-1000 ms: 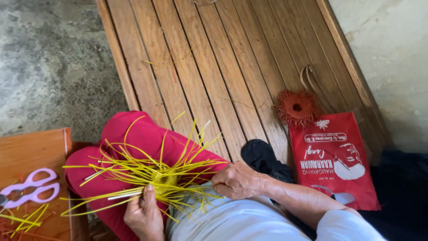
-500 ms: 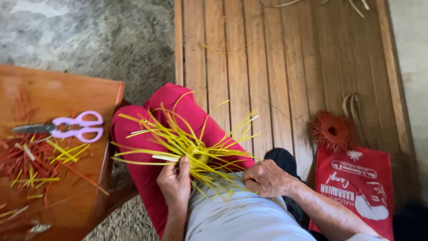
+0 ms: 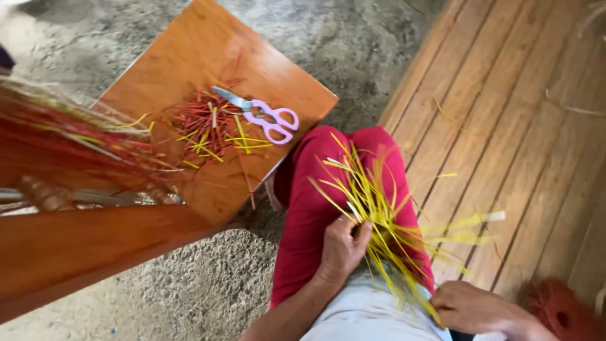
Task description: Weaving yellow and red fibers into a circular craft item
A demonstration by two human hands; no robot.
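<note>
Head view showed the left hand (image 3: 341, 247) and right hand (image 3: 470, 307), fingers clenched on yellow strips (image 3: 379, 218) over the red lap (image 3: 315, 196), steadying them beside the desk (image 3: 208, 57) with scissors (image 3: 268, 118).

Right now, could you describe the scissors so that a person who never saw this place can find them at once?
Look at the orange-brown wooden stool top standing on the grey concrete floor, left of the red trouser leg. Near its right corner, beside a heap of red and yellow cut strips, lie the scissors with pale purple plastic handles. They are the only purple thing there, with grey metal blades.
</note>
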